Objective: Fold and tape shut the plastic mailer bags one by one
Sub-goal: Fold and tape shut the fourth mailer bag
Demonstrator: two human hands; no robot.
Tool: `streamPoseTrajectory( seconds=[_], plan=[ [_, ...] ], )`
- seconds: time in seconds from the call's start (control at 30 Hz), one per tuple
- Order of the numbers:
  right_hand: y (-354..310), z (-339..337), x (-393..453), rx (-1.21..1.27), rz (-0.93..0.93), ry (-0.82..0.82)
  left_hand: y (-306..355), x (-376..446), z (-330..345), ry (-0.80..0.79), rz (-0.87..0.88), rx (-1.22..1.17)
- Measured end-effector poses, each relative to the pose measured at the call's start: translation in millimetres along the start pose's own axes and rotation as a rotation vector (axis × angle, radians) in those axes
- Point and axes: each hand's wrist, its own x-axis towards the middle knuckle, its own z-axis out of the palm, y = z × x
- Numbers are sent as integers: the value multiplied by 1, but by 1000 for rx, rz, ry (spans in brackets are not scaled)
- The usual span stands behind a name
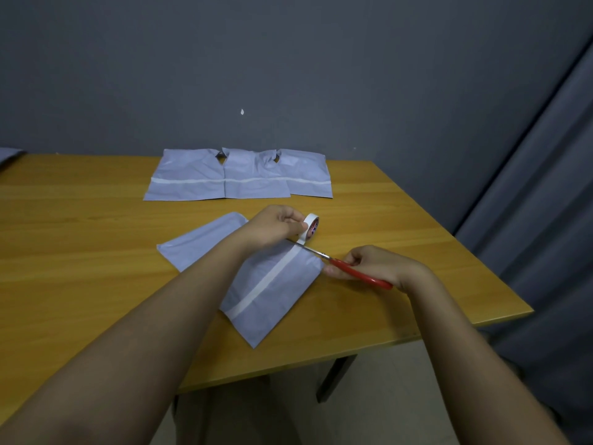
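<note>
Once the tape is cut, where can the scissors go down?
Bare table lies right of the tape roll, beyond the right hand holding the scissors. The left side is bare too. Crowded: the middle, where the left hand works over the mailer, and the back row of taped mailers.
</note>
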Motion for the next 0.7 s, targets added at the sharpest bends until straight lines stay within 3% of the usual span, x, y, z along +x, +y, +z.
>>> streamPoseTrajectory(
  seconds=[0.7],
  plan=[
    [7,3,-3,137,-82,64,1,2,5,35,0,-13]
  ],
)
